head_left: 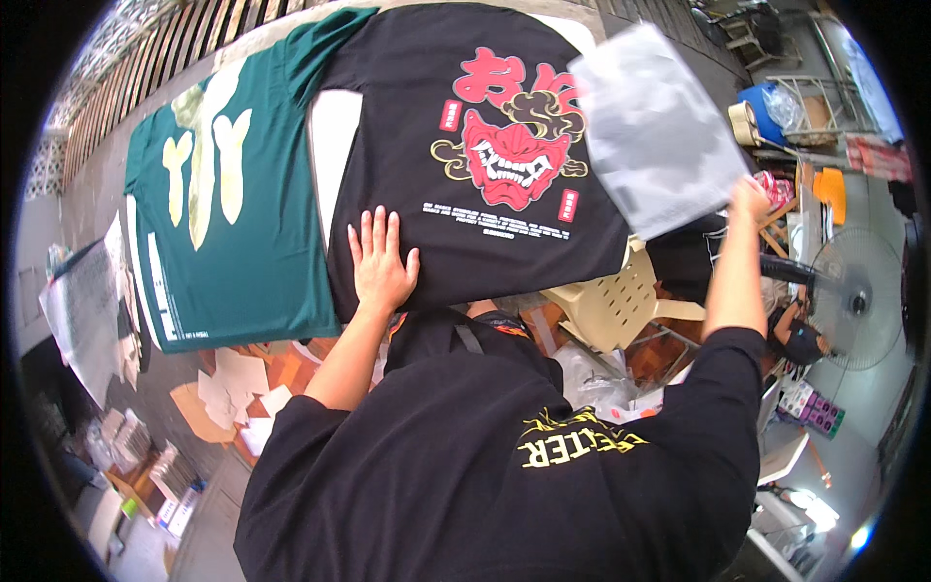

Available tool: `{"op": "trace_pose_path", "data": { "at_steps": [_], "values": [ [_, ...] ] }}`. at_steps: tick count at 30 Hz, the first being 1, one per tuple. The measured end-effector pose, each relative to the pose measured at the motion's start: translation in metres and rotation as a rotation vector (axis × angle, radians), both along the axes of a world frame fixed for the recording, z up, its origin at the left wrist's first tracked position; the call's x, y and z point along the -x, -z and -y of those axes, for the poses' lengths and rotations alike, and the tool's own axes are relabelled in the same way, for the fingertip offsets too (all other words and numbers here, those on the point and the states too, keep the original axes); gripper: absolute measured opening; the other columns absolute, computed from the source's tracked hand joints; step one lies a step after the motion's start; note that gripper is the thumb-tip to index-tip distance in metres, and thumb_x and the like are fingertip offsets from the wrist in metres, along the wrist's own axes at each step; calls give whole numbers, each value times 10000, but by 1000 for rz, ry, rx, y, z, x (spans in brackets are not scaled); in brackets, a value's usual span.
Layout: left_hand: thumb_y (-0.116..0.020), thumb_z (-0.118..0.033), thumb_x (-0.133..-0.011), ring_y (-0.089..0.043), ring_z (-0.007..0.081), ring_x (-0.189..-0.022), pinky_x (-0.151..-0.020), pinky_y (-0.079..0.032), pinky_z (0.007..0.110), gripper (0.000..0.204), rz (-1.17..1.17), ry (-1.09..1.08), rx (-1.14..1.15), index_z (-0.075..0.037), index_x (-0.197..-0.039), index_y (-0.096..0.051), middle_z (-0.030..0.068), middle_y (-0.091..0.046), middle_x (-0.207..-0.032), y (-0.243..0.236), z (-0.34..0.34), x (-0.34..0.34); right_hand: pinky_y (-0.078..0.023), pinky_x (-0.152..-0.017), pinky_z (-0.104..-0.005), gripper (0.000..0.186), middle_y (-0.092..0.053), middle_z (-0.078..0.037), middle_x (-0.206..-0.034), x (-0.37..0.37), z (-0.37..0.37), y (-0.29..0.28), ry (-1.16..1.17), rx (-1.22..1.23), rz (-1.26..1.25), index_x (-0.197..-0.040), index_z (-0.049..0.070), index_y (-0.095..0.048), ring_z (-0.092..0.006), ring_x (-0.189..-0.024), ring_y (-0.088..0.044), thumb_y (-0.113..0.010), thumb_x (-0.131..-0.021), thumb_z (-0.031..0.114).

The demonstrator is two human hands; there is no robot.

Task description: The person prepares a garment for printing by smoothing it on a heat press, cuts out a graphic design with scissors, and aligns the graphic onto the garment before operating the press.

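Note:
A black T-shirt (407,145) with a red mask print lies spread out in front of me, back side up. My left hand (383,264) rests flat on its lower left part, fingers stretched. My right hand (749,197) grips the lower right corner of a translucent, greyish plastic sheet (664,136), raised over the shirt's right side. The sheet looks slightly blurred and covers part of the red lettering. Left of the black shirt lies a dark green T-shirt (262,223) with a pale yellow print; a white board (335,145) shows between the two.
A beige plastic chair (611,306) stands close at the table's near right. Further right is a standing fan (853,299). Cardboard pieces (231,388) lie on the floor at lower left. A hanging translucent sheet (82,310) is at far left, and a blue container (763,112) at far right.

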State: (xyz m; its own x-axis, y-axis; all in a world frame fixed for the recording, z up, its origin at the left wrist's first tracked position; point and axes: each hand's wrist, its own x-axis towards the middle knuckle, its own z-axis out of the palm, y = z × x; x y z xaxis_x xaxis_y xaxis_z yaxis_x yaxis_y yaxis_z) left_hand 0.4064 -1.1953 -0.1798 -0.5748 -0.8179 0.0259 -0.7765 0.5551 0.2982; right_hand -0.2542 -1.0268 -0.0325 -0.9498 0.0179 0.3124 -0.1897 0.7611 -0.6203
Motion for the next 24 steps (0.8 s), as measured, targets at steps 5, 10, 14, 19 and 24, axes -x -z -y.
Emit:
{"op": "trace_pose_path", "data": {
  "at_steps": [5, 10, 14, 19, 24],
  "values": [
    [-678, -247, -819, -424, 339, -1293, -1087, -276, 516, 473, -210, -99, 50, -89, -1250, -566, 136, -503, -1339, -2, 39, 20, -537, -569, -306, 184, -696, -91, -775, -15, -222, -65, 218, 81, 75, -985, 43, -739, -186, -668, -677, -646, -841, 111],
    [-605, -473, -884, -632, 434, -1052, -894, -498, 561, 576, 83, -340, 202, -23, -1243, -590, 240, -634, -1189, 58, 199, 99, -530, -558, -334, 261, -643, -85, -834, -255, -410, 10, 382, 687, 328, -1057, 68, -533, -200, -676, -627, -656, -839, -5],
    [-576, -448, -944, -670, 455, -875, -774, -507, 570, 565, 51, -228, -143, 94, -1102, -577, 307, -675, -936, 73, 270, 108, -562, -583, -244, 213, -637, -79, -874, -522, -419, 86, 644, 1395, 442, -1091, 55, -601, -151, -715, -617, -555, -907, -42],
    [-487, -308, -1005, -656, 480, -920, -819, -522, 554, 399, 149, 90, 61, 80, -1099, -470, 336, -647, -1020, 97, 267, 108, -583, -591, -183, 244, -628, -107, -904, -811, -370, 146, 995, 1111, 393, -1124, 13, -587, -126, -694, -620, -453, -928, -46],
    [-486, -166, -951, -733, 200, -937, -666, -540, 341, 294, 1164, 711, 561, -178, -958, -780, 35, -760, -995, 65, 202, 119, -588, -584, -152, 311, -633, -91, -954, -859, -368, 151, 1311, 1898, 64, -1256, 10, -546, -115, -730, -638, -438, -969, -40]
  ]
}}
